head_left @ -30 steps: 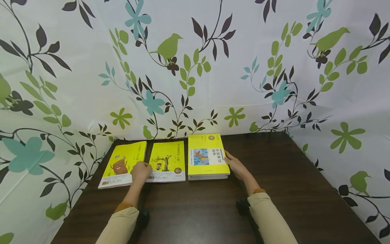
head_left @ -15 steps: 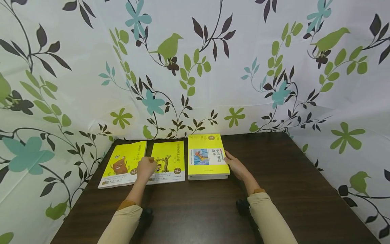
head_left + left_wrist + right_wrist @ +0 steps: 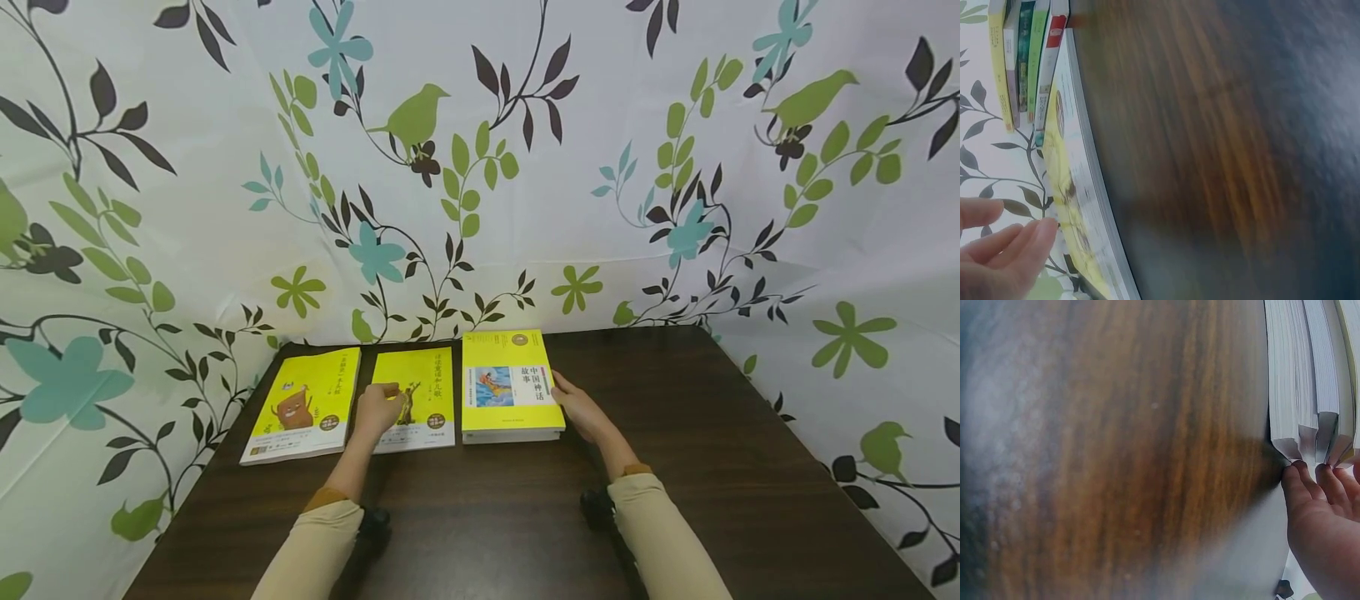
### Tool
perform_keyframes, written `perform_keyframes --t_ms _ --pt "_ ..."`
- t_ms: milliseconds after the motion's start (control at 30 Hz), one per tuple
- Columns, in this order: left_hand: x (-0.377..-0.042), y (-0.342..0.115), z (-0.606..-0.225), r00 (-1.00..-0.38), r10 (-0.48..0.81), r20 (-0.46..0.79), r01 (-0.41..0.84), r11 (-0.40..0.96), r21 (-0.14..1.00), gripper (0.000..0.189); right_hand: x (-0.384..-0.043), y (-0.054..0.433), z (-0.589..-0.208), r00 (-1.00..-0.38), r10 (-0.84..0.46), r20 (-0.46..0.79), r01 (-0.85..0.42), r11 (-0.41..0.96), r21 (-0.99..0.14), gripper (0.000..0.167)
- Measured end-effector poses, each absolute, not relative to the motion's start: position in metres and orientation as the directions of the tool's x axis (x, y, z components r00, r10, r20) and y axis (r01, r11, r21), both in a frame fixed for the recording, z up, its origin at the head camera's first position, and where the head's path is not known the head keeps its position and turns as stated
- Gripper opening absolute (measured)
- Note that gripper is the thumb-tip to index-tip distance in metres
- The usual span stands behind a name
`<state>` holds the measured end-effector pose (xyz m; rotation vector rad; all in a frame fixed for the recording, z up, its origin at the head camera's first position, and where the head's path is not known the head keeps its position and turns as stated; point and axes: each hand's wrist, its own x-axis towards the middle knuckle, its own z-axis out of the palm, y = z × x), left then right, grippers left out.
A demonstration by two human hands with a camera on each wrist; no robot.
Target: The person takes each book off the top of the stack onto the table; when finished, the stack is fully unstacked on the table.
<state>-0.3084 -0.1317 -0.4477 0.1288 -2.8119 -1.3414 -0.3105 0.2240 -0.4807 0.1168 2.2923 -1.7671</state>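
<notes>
left hand [image 3: 378, 408]: left of centre in the head view, over the left part of the tree book [image 3: 429, 385]; fingers relaxed and slightly bent, thumb apart from them, holding nothing; whether it touches the cover, i cannot tell.
right hand [image 3: 587, 411]: just right of centre, fingers side by side and reaching out, fingertips touching the right side of the book stack [image 3: 512, 386].
book stack: at the centre of the head view, its top cover yellow with a blue picture; five spines show at upper left in the left wrist view.
tree book: flat, just left of the stack.
figure book [image 3: 303, 408]: flat at centre left, yellow and white, tilted a little.
table [image 3: 480, 508]: dark wood, across the lower half.
cloth [image 3: 585, 167]: white with leaves and birds, filling the upper half.
sleeves [image 3: 311, 550]: cream, at the bottom edge.
</notes>
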Motion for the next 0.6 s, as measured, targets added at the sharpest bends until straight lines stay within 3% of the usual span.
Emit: perform_keyframes --t_ms 600 --pt "-0.317 -0.099 -0.46 -0.997 0.079 -0.016 0.024 0.485 0.874 0.05 -0.311 0.225 -0.483 -0.968 -0.075 -0.239 0.21 0.276 -0.938 0.057"
